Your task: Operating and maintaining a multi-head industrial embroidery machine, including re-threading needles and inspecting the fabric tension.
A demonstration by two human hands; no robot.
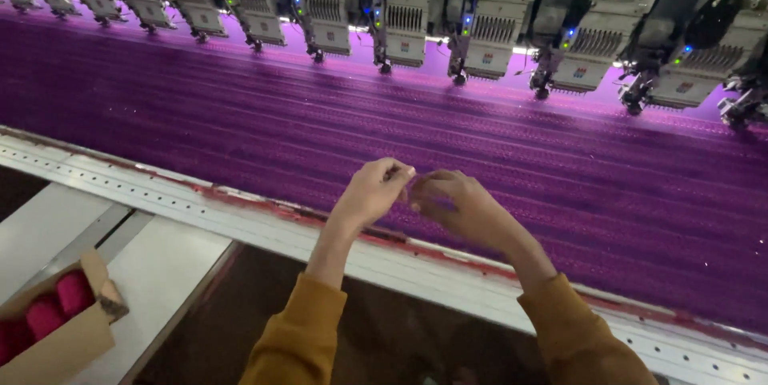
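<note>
the left hand (370, 191) and right hand (454, 205) are held fingertip to fingertip, both pinched shut on something too small to be made out. purple fabric (448, 137) is spread just beyond and beneath them. embroidery heads (400, 9) are lined up farther ahead. a cardboard box (60, 337) of pink spools (56, 305) is set well to the left.

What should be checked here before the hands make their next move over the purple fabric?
1. Both hands in view: ok, left hand and right hand meet fingertip to fingertip.
2. Something pinched between them: cannot tell, too small and blurred.
3. Hands away from the machine heads: ok, well short of them.
4. Purple fabric lying flat: ok.
5. Box of pink spools out of the way: ok, at lower left.
</note>
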